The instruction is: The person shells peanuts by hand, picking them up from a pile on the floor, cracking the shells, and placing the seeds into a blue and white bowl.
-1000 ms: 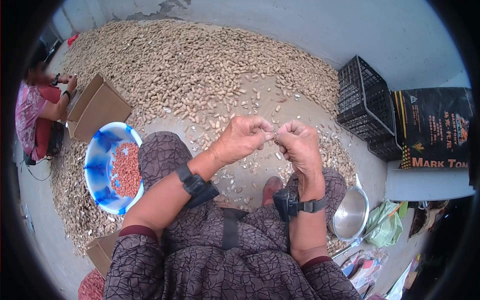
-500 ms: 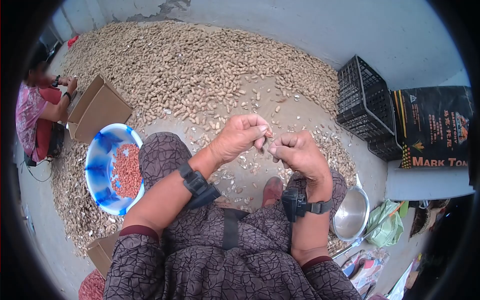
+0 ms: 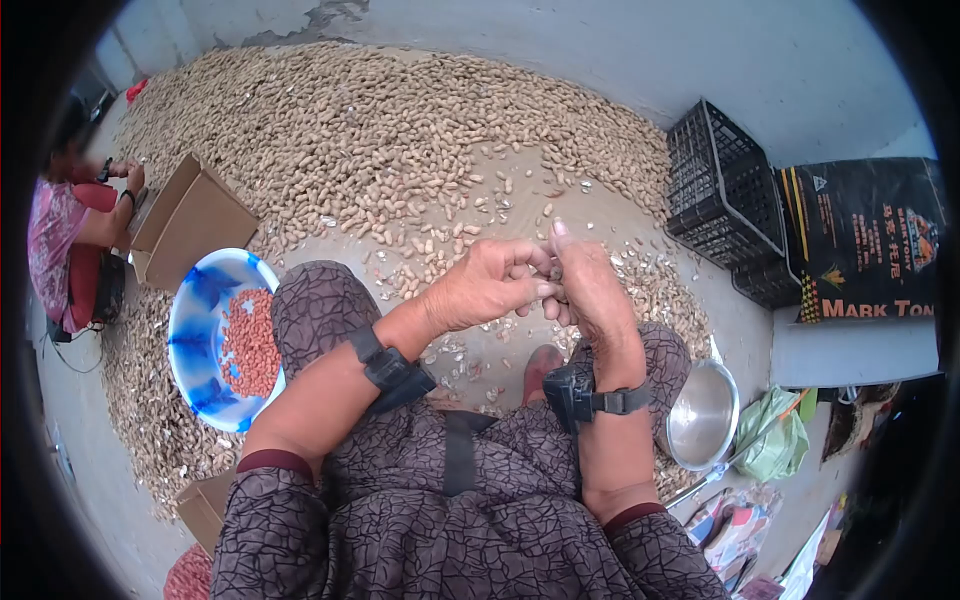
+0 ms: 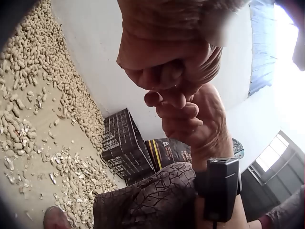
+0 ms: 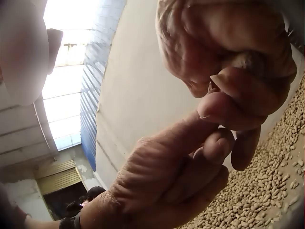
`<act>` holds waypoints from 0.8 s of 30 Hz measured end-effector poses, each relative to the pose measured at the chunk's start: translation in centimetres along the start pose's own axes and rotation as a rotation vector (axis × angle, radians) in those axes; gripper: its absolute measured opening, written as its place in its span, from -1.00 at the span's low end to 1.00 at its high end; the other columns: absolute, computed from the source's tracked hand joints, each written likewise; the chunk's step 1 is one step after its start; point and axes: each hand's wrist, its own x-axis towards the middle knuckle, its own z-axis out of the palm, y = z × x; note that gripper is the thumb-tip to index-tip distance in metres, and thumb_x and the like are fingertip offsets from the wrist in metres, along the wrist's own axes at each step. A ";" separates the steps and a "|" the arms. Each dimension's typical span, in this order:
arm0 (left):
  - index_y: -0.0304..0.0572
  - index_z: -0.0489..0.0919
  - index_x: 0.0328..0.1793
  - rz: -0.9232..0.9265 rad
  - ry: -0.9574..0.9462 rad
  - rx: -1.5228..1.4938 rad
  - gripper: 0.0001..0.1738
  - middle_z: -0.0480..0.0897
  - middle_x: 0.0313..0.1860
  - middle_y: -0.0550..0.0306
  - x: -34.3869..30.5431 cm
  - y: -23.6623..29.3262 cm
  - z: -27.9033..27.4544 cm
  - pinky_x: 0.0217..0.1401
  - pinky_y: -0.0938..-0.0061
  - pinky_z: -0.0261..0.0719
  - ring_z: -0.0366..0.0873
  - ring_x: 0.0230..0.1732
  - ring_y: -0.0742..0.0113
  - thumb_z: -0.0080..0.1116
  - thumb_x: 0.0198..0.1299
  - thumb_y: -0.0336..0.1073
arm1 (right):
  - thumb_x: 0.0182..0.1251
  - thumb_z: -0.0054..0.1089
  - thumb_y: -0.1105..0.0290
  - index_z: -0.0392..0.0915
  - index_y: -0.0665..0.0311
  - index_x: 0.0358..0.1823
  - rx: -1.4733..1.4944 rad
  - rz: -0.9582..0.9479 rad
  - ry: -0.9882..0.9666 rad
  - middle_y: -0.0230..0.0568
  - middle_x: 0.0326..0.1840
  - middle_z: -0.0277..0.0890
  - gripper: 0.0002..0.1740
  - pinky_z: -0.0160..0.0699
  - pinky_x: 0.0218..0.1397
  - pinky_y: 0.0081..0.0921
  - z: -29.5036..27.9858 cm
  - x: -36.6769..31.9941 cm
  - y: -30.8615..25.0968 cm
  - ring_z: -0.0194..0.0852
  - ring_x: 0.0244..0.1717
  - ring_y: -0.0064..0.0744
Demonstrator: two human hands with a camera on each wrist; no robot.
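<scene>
Left hand (image 3: 480, 285) curled, any hold hidden; right hand (image 3: 600, 295) curled round peanut (image 5: 245, 62). Crowded grip could slip, dropping peanut onto floor (image 3: 522, 202).

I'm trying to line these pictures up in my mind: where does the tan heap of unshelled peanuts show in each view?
Head view: the tan heap of unshelled peanuts spreads across the upper left and middle.
Left wrist view: the heap runs down the left side, slanting inward.
Right wrist view: the heap shows at the lower right, partly hidden.
Shared landmark: the plain pale wall beside it.
</scene>
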 end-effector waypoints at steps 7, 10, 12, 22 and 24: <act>-0.35 0.50 -0.20 0.081 0.027 -0.187 -0.83 0.53 -0.52 0.21 0.3 -1.5 -0.6 -0.42 0.67 0.42 0.43 -0.51 0.58 0.01 0.17 -0.38 | 0.34 -0.32 0.03 0.49 0.39 -0.42 0.152 -0.033 -0.093 -0.30 -0.71 0.39 -0.44 0.08 -0.87 -0.77 0.8 0.3 0.0 0.19 -0.85 -0.68; -0.36 0.51 -0.21 0.085 0.114 -0.210 -0.83 0.53 -0.51 0.20 0.4 -1.7 -1.2 -0.39 0.67 0.44 0.45 -0.50 0.57 0.00 0.18 -0.38 | 0.27 -0.12 0.10 0.51 0.35 -0.37 0.115 -0.181 0.027 -0.33 -0.68 0.42 -0.58 0.09 -0.83 -0.79 0.4 0.2 -0.2 0.19 -0.81 -0.72; -0.36 0.52 -0.22 0.066 0.169 -0.216 -0.83 0.54 -0.50 0.21 0.3 -1.7 -1.4 -0.38 0.67 0.46 0.46 -0.49 0.57 0.00 0.18 -0.38 | 0.23 -0.03 0.17 0.52 0.34 -0.37 0.098 -0.189 0.017 -0.34 -0.67 0.43 -0.66 0.10 -0.81 -0.79 -0.1 0.3 -0.3 0.20 -0.79 -0.74; -0.33 0.50 -0.23 0.101 0.355 0.176 -0.84 0.56 -0.45 0.21 -0.2 -1.1 -2.1 -0.46 0.72 0.42 0.48 -0.46 0.59 0.08 0.12 -0.37 | 0.11 0.13 0.43 0.47 0.33 -0.49 0.143 -0.170 -0.030 -0.41 -0.69 0.39 -0.88 0.14 -0.79 -0.81 0.6 1.8 -0.2 0.23 -0.76 -0.77; -0.32 0.49 -0.22 0.078 0.391 0.033 -0.83 0.57 -0.43 0.21 -0.2 -1.0 -1.9 -0.48 0.73 0.40 0.48 -0.46 0.60 0.09 0.12 -0.36 | 0.10 0.12 0.45 0.46 0.34 -0.48 0.208 -0.162 0.003 -0.41 -0.69 0.38 -0.90 0.14 -0.80 -0.81 0.8 1.9 -0.5 0.24 -0.75 -0.76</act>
